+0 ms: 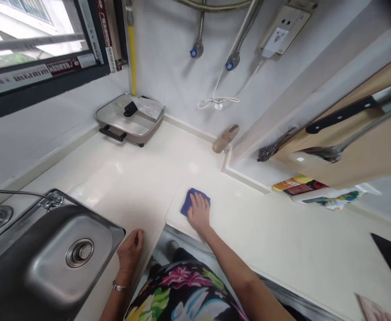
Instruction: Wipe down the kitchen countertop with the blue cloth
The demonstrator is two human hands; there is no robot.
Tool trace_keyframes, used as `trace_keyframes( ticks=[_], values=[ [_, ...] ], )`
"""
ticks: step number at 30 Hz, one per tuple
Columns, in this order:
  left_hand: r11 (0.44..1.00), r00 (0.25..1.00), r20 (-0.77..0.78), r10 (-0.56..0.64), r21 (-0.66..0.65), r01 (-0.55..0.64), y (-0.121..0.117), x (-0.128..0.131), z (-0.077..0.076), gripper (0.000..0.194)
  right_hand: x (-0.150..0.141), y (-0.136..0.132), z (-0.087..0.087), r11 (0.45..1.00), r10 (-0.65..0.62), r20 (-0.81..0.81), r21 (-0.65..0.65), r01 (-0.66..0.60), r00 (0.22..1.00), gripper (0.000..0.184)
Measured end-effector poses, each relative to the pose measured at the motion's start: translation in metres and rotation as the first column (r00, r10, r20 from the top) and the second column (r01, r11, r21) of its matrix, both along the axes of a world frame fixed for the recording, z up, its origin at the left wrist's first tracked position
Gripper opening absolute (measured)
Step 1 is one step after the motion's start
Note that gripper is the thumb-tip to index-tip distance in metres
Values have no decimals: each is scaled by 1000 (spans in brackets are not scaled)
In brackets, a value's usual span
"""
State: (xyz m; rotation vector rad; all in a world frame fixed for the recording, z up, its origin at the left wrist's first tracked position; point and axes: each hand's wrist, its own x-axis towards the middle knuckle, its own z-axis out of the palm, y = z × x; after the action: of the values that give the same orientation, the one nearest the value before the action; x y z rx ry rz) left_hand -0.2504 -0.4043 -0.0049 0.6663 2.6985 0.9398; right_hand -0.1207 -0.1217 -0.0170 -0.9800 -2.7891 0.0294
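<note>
The right hand (199, 213) lies flat on a blue cloth (191, 199), fingers spread, pressing it onto the cream tabletop (282, 240) near the corner. The left hand (130, 252) rests on the tabletop edge, fingers curled, holding nothing, just beside the steel sink (45, 263).

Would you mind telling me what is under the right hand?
A blue cloth lies flat on the counter under the right hand. Only its far edge and left corner show; the palm covers the rest.
</note>
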Motion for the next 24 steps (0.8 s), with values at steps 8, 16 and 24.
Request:
trace_keyframes(
  ticks=[8, 16, 24],
  values=[
    [940, 983, 0, 186, -290, -178, 14, -4, 14, 31, -56, 70, 4, 996, 74, -120, -36, -79, 990, 59],
    [917, 956, -159, 247, -280, -284, 18, 1, 15, 33, -44, 148, -3, 997, 29, -237, -69, -47, 971, 59],
    [895, 945, -126, 303, -303, -327, 26, -2, 26, 36, 22, 207, -4, 998, -57, -222, -43, 49, 973, 58]
  ],
)
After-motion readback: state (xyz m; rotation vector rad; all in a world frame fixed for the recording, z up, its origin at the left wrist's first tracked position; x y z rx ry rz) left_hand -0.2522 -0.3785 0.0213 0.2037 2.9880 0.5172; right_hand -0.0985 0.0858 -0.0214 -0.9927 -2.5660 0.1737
